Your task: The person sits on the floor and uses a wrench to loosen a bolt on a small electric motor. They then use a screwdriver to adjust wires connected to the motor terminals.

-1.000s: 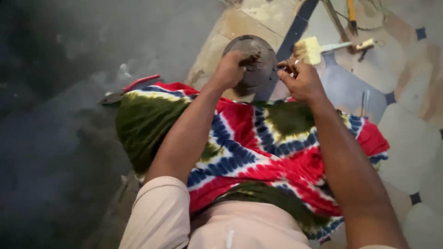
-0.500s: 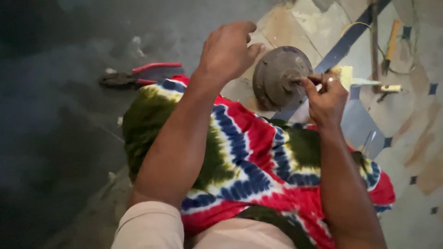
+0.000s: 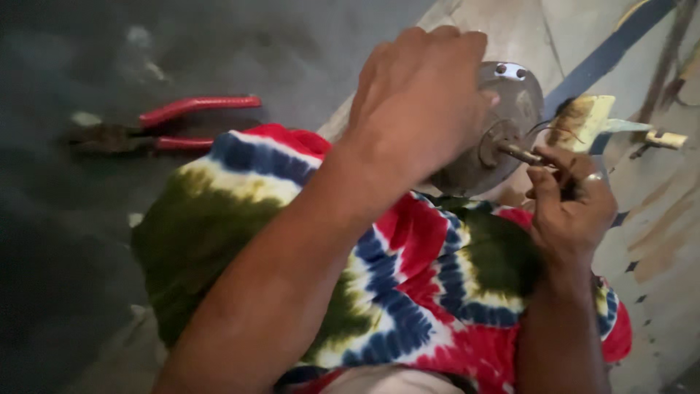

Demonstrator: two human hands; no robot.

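Observation:
A round, dull grey metal motor body (image 3: pixel 514 120) rests tilted on my lap, over a tie-dyed cloth (image 3: pixel 408 277) of red, blue, green and white. My left hand (image 3: pixel 419 98) is clasped over its upper left rim and hides part of it. A short shaft (image 3: pixel 519 152) sticks out of the motor's middle. My right hand (image 3: pixel 572 201), with a ring on one finger, pinches the shaft's end and some thin dark wires.
Red-handled pliers (image 3: pixel 164 124) lie on the dark floor at the left. A pale brush-like tool (image 3: pixel 590 120) and a blue strip (image 3: pixel 609 51) lie on the patterned tile floor at the upper right.
The view has closed in on my hands. My left hand has moved from above the motor down onto its rim. My right hand stays at the shaft.

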